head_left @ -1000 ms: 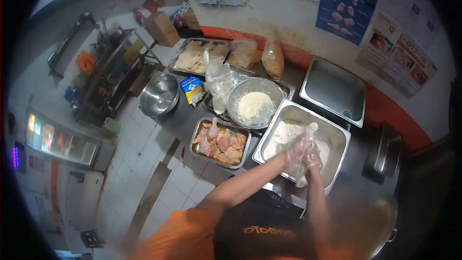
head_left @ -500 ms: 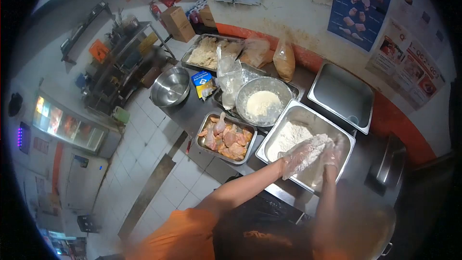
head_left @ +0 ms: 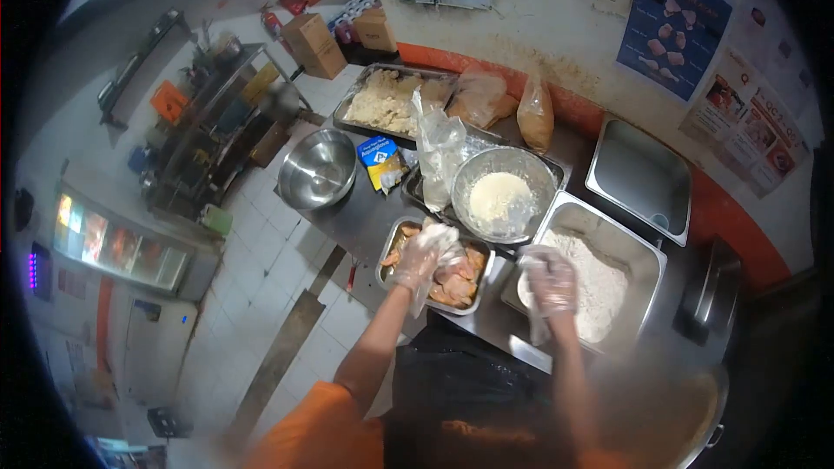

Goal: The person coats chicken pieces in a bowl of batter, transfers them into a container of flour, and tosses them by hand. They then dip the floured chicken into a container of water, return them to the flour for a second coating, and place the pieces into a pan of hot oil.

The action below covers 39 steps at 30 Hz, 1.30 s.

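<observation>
Over the metal tray of raw chicken (head_left: 493, 274) is my left hand (head_left: 424, 262), in a clear plastic glove with its fingertips thick with white flour. Its fingers reach down among the chicken pieces (head_left: 456, 287); their grip is smeared and cannot be made out. My right hand (head_left: 553, 282), gloved too, hangs at the left rim of the deep steel pan (head_left: 650, 282). Its fingers look curled, and whatever they may hold is hidden. White flour (head_left: 595, 287) covers much of that pan's bottom. Behind both hands stands a steel bowl (head_left: 506, 195) with pale flour in it.
A metal bowl (head_left: 317, 172) and a blue-yellow packet (head_left: 382, 163) stand at the left. Behind are a tray of coated pieces (head_left: 387, 104), a bag of brown powder (head_left: 536, 117) and a second deep pan (head_left: 641, 175). A large round pot (head_left: 717, 399) is at the lower right.
My left hand has moved left from the flour pan to the chicken tray. My right hand has moved left from inside the pan to its left rim. The view has shifted slightly.
</observation>
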Motion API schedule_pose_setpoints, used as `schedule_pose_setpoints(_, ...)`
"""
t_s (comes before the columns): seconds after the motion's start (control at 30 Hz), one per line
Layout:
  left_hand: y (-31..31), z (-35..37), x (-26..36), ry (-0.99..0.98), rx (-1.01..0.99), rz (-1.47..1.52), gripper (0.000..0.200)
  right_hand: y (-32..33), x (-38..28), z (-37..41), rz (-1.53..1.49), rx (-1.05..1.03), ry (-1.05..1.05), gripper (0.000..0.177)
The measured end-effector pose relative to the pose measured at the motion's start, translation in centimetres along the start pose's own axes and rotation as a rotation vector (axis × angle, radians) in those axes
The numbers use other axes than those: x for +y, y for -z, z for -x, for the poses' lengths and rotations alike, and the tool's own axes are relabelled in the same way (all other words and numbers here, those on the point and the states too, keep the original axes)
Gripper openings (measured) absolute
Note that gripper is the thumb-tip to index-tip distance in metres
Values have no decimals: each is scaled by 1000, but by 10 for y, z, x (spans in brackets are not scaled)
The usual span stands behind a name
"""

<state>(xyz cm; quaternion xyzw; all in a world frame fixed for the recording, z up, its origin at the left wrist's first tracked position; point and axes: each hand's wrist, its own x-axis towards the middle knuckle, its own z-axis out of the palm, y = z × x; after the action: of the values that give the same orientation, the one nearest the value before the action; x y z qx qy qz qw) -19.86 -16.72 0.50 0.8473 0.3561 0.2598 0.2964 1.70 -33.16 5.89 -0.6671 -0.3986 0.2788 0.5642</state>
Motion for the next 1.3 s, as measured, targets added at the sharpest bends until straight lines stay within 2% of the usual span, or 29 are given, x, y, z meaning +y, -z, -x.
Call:
schedule_pose_setpoints(0.03,1,6,-40,71,-67,-103,22,-27,-29,0,9,-121,-181,18)
schedule_pose_setpoints(0.07,12,11,-52,9,-158,-422,29,-65,-5,-6,73,-152,-87,18)
schedule_pose_setpoints(0.1,15,14,-58,279,-181,-360,33,-88,-38,-19,468,-366,-232,26)
schedule_pose_setpoints(0.13,17,17,-61,549,-205,-292,37,-117,-28,-29,590,-500,-289,42)
schedule_pose_setpoints(0.17,17,21,-65,819,-229,-220,42,-150,-7,-30,672,-428,-295,50)
schedule_pose_setpoints(0.2,15,27,-72,752,-194,-250,47,-177,16,-30,752,-353,-298,59)
schedule_pose_setpoints(0.3,19,36,-74,645,-206,-333,50,-213,59,-38,766,-315,-306,62)
schedule_pose_setpoints(0.4,46,24,-65,618,-353,-315,45,-204,-7,-52,772,-414,-578,65)
schedule_pose_setpoints(0.43,43,21,-75,654,-387,-330,37,-204,-18,-53,790,-324,-542,62)
schedule_pose_setpoints(0.53,46,18,-84,623,-302,-253,40,-222,-28,-66,815,-327,-357,51)
schedule_pose_setpoints(0.57,40,20,-98,668,-322,-247,38,-224,-45,-68,776,-406,-319,47)
schedule_pose_setpoints(0.6,47,18,-100,729,-391,-117,37,-238,-3,-76,825,-433,-323,45)
schedule_pose_setpoints(0.67,68,16,-78,737,-377,78,33,-264,45,-79,792,-236,-318,42)
schedule_pose_setpoints(0.7,79,16,-65,688,-272,154,30,-266,37,-83,865,-348,-337,39)
schedule_pose_setpoints(0.77,91,25,-65,653,-205,387,21,-277,61,-82,922,-348,-286,34)
schedule_pose_setpoints(0.8,89,30,-74,579,-168,362,18,-270,35,-76,946,-408,-308,35)
schedule_pose_setpoints(0.87,82,34,-101,433,-78,316,12,-257,29,-73,783,-346,-276,37)
schedule_pose_setpoints(0.9,80,33,-113,427,-34,409,11,-249,26,-69,705,-322,-258,37)
schedule_pose_setpoints(0.97,76,33,-128,437,57,593,10,-215,-5,-50,427,-117,-243,37)
schedule_pose_setpoints(1.0,87,25,-107,432,4,735,13,-193,-15,-42,288,-20,-232,36)
schedule_pose_setpoints(1.03,96,16,-81,405,4,661,18,-167,-15,-42,256,-32,-155,35)
schedule_pose_setpoints(1.07,99,7,-57,380,6,587,22,-133,-23,-43,364,-73,-151,36)
schedule_pose_setpoints(1.1,98,-2,-40,343,-60,631,36,-100,-31,-44,470,-114,-144,38)
schedule_pose_setpoints(1.13,90,-10,-21,278,-92,656,38,-68,-14,-39,163,-35,-336,30)
schedule_pose_setpoints(1.17,78,-17,4,213,-124,682,41,-35,-35,-29,-339,34,-421,23)
schedule_pose_setpoints(1.2,66,-25,36,146,-155,711,43,-4,-30,-35,-162,96,-500,20)
schedule_pose_setpoints(1.23,57,-32,76,248,-260,788,46,23,-32,-24,-313,100,-529,25)
schedule_pose_setpoints(1.27,49,-38,113,346,-367,859,48,54,-1,-21,-295,-15,-524,22)
schedule_pose_setpoints(1.3,17,-47,119,252,-466,777,49,83,18,-20,-274,-131,-512,19)
